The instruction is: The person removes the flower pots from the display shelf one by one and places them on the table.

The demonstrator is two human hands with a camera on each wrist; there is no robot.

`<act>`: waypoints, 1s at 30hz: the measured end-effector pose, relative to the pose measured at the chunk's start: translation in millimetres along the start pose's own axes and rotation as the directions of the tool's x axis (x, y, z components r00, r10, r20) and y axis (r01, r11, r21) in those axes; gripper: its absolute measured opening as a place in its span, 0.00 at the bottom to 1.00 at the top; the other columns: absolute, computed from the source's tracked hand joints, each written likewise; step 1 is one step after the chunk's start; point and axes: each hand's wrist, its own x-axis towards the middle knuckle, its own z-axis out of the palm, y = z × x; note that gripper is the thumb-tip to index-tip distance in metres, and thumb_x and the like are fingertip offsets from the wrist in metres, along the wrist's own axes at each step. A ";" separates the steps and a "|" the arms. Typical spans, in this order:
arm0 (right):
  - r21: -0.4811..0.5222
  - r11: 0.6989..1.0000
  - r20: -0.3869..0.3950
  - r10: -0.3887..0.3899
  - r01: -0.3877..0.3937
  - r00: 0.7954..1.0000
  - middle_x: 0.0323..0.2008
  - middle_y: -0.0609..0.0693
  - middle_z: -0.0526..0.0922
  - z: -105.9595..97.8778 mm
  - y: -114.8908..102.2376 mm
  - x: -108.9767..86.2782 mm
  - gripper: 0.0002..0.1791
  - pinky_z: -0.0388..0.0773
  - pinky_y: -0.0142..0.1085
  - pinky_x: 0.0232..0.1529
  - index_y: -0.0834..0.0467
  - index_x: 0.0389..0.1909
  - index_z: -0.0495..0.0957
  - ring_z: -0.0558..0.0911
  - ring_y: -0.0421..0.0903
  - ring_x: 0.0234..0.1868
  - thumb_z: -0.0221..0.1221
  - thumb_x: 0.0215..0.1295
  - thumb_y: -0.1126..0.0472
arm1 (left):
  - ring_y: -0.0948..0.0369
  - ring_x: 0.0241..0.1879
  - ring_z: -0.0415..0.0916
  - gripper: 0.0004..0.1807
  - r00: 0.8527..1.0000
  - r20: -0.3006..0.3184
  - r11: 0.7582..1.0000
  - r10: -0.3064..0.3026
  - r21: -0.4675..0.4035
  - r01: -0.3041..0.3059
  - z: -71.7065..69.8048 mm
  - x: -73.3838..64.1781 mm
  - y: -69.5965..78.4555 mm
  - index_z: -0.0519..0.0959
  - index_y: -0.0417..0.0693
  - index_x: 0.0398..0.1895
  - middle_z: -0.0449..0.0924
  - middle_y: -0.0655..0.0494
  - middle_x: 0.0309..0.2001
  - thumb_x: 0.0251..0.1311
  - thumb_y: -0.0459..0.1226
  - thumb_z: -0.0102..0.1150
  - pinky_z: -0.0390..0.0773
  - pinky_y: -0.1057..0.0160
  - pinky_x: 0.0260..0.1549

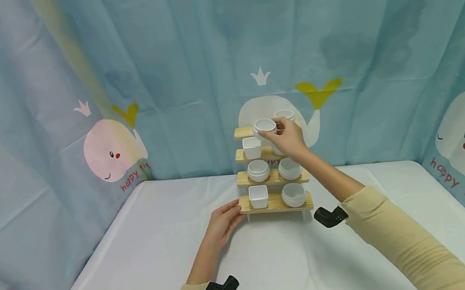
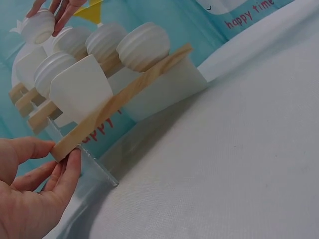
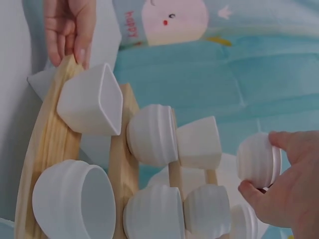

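Note:
A tiered stand with light wooden shelves carries several small white pots, some square and some round. My right hand pinches a round white ribbed pot by its side, between thumb and fingers. In the right wrist view this pot hangs a little above the left part of the top shelf. My left hand grips the left end of the lowest shelf, thumb above and fingers beneath. A square pot and a round pot stand on that shelf.
Another round pot stands at the right of the top shelf, partly behind my right hand. The stand's clear side panel rests on a white cloth-covered table. A blue curtain with whale prints hangs close behind.

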 end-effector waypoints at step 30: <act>0.022 1.000 0.063 -0.019 0.018 0.998 0.66 0.66 0.79 -1.0 5.2 -36.9 0.36 0.86 0.34 0.49 0.68 0.74 0.69 0.82 0.61 0.61 0.69 0.71 0.58 | 0.57 0.53 0.82 0.24 1.000 0.011 1.000 -0.006 -0.023 0.006 -1.7 -1.0 -1.5 0.67 0.22 0.72 0.70 0.25 0.69 0.78 0.25 0.51 0.86 0.64 0.57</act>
